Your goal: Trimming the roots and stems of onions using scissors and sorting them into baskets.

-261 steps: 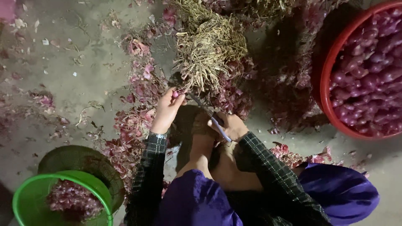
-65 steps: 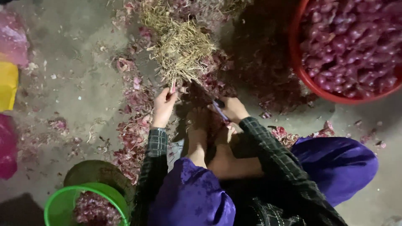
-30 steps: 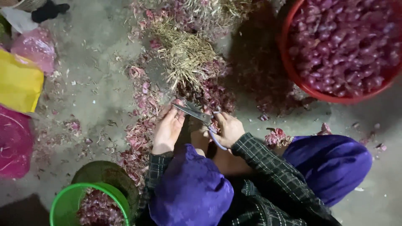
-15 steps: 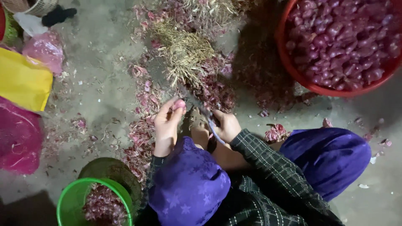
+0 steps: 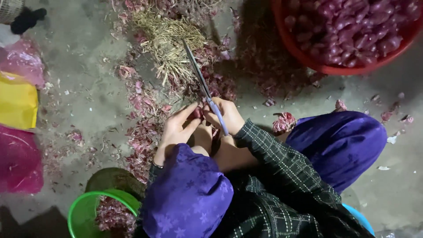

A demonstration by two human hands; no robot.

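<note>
My left hand (image 5: 176, 130) pinches a small purple shallot (image 5: 197, 113) between its fingertips, right against my right hand. My right hand (image 5: 227, 115) grips scissors (image 5: 197, 72) by their blue handle. The long blades look closed and point away from me over a pile of dry straw-like stems (image 5: 165, 42). Both hands are held just above my knees, over the concrete floor.
A red basin (image 5: 308, 61) full of purple shallots stands at the upper right. A green basin (image 5: 77, 213) with shallots sits at the lower left. Purple peel scraps (image 5: 141, 132) litter the floor. Yellow (image 5: 17, 101) and pink (image 5: 17, 161) bags lie at the left.
My hands drew back from the stem pile toward my knees. The scissor blades now point away over the pile, and my left hand holds a shallot by the right.
</note>
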